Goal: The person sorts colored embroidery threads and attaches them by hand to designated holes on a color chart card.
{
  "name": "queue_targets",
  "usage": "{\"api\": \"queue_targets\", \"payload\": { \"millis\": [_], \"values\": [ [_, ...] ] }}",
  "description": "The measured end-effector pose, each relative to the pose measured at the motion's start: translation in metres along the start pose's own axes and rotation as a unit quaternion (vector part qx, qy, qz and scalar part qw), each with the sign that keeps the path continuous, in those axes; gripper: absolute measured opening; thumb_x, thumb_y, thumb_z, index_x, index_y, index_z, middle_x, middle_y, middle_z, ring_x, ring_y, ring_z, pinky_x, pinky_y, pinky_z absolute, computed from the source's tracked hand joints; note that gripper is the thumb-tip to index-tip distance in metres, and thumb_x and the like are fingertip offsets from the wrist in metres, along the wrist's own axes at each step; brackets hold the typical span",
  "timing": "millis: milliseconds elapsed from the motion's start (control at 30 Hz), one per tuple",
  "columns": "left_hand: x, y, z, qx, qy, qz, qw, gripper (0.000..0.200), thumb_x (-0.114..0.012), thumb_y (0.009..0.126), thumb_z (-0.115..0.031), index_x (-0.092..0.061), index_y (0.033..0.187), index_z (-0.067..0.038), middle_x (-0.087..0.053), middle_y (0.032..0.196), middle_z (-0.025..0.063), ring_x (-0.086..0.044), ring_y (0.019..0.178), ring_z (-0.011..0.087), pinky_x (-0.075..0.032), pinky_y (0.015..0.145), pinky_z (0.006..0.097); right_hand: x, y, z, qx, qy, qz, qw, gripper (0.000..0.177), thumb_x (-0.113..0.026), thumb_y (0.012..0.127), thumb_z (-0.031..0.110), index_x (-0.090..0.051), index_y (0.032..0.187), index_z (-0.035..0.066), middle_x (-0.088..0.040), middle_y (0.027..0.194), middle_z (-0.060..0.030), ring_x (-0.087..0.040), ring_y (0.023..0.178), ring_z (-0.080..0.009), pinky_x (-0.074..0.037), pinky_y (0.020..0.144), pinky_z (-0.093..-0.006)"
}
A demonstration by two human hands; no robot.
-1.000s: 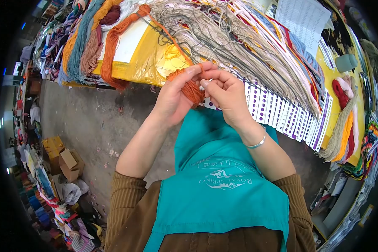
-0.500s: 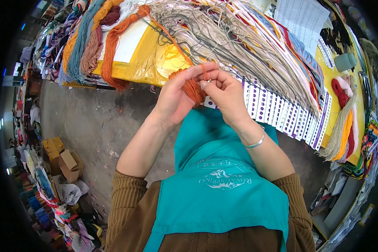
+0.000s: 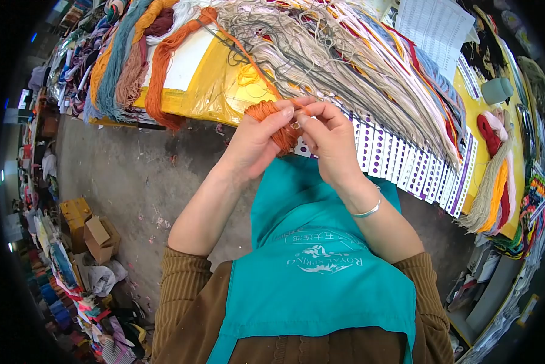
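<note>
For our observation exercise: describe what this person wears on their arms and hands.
The left hand and right hand are bare, ungloved. Ribbed brown sleeves are pushed up to the elbows; a thin silver bangle circles the right wrist.

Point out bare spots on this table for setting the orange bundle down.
Bare: the white sheet between the orange skein and the yellow plastic; the yellow tabletop between the teal cup and the red skein. Crowded: grey threads cover the middle. The left hand and right hand grip the orange bundle.
</note>
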State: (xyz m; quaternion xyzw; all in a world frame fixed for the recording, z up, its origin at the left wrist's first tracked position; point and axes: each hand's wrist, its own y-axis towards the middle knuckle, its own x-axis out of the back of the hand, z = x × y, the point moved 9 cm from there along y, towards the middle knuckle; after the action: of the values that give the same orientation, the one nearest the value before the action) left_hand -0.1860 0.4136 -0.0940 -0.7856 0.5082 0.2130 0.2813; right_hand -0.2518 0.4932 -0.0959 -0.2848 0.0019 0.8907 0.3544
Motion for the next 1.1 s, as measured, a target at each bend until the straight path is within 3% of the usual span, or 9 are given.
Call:
{"api": "queue_targets", "payload": {
  "millis": [133,233,300,333,433,533,767,933,1100],
  "values": [
    [0.013,-0.004,-0.005,0.000,0.076,-0.001,0.997,0.033,-0.050,0.100,-0.024,-0.060,0.116,0.002,-0.066,0.105,0.0124,-0.063,0.094,0.0161,-0.051,0.082,0.0309,-0.006,0.002,0.008,0.023,-0.098,0.033,0.994,0.005,-0.062,0.087,0.007,-0.065,0.087,0.004,-0.065,0.092,-0.0029,-0.057,0.067,-0.0078,-0.046,0.060,-0.0236],
    [0.021,-0.008,-0.011,0.030,0.160,0.043,0.986,0.036,-0.049,0.100,-0.027,-0.060,0.116,0.003,-0.066,0.103,0.0137,-0.064,0.095,0.0194,-0.051,0.084,0.0345,-0.014,-0.004,0.035,0.015,-0.506,0.074,0.859,0.006,-0.063,0.086,0.011,-0.067,0.088,0.006,-0.065,0.106,-0.0061,-0.062,0.080,-0.0173,-0.049,0.074,-0.0317],
    [0.027,-0.014,-0.022,0.007,0.119,0.075,0.990,0.036,-0.048,0.100,-0.029,-0.061,0.112,0.002,-0.066,0.105,0.0147,-0.064,0.096,0.0222,-0.051,0.085,0.0384,-0.025,-0.005,0.061,0.225,-0.488,0.108,0.837,0.007,-0.064,0.084,0.013,-0.068,0.088,0.008,-0.065,0.110,-0.0070,-0.062,0.088,-0.0219,-0.048,0.082,-0.0355],
    [0.032,-0.018,-0.028,-0.005,0.098,0.091,0.991,0.036,-0.047,0.100,-0.029,-0.062,0.110,0.002,-0.066,0.106,0.0152,-0.064,0.097,0.0237,-0.051,0.086,0.0404,-0.033,-0.012,0.074,0.327,-0.470,0.123,0.811,0.008,-0.064,0.084,0.014,-0.068,0.088,0.009,-0.065,0.111,-0.0074,-0.062,0.092,-0.0242,-0.047,0.086,-0.0374],
    [0.088,-0.030,-0.051,-0.016,-0.353,0.023,0.935,0.022,-0.048,0.100,-0.021,-0.055,0.086,-0.005,-0.043,0.066,-0.0019,-0.055,0.069,0.0133,-0.050,0.078,0.0343,-0.017,0.007,0.091,0.136,-0.018,0.126,0.983,0.014,-0.054,0.090,0.011,-0.058,0.078,0.004,-0.065,0.087,-0.0088,-0.059,0.087,-0.0228,-0.045,0.083,-0.0357],
    [0.168,-0.063,-0.101,-0.134,-0.345,-0.044,0.928,0.028,-0.041,0.101,-0.013,-0.043,0.073,-0.007,-0.033,0.058,-0.0026,-0.036,0.051,0.0079,-0.033,0.046,0.0225,0.019,0.025,0.130,0.051,0.238,0.183,0.953,0.023,-0.048,0.093,0.008,-0.047,0.070,0.008,-0.045,0.065,0.0012,-0.043,0.059,-0.0102,-0.037,0.056,-0.0238],
    [0.417,-0.230,-0.161,-0.239,-0.216,-0.355,0.877,0.025,-0.041,0.099,-0.013,-0.042,0.074,-0.010,-0.027,0.053,-0.0043,-0.023,0.041,0.0070,-0.018,0.035,0.0226,0.247,-0.001,0.320,0.279,-0.125,-0.255,0.917,0.019,-0.052,0.093,0.007,-0.047,0.075,0.009,-0.034,0.061,0.0055,-0.024,0.049,-0.0036,-0.018,0.043,-0.0200],
    [0.394,-0.249,-0.184,-0.279,-0.083,-0.434,0.853,0.023,-0.046,0.101,-0.025,-0.051,0.086,-0.009,-0.029,0.057,-0.0055,-0.025,0.045,0.0054,-0.021,0.036,0.0206,0.282,-0.062,0.398,0.401,-0.284,-0.400,0.774,0.004,-0.053,0.090,0.009,-0.053,0.087,0.008,-0.048,0.078,0.0022,-0.038,0.065,-0.0049,-0.028,0.053,-0.0196],
    [0.229,-0.109,-0.107,-0.159,-0.127,-0.271,0.941,0.019,-0.051,0.099,-0.021,-0.054,0.109,-0.004,-0.037,0.068,-0.0058,-0.034,0.051,0.0025,-0.026,0.039,0.0168,0.158,-0.003,0.293,0.285,-0.461,-0.132,0.830,0.013,-0.054,0.088,0.011,-0.060,0.099,0.007,-0.061,0.095,-0.0011,-0.051,0.080,-0.0061,-0.038,0.064,-0.0192]
  ]
}}
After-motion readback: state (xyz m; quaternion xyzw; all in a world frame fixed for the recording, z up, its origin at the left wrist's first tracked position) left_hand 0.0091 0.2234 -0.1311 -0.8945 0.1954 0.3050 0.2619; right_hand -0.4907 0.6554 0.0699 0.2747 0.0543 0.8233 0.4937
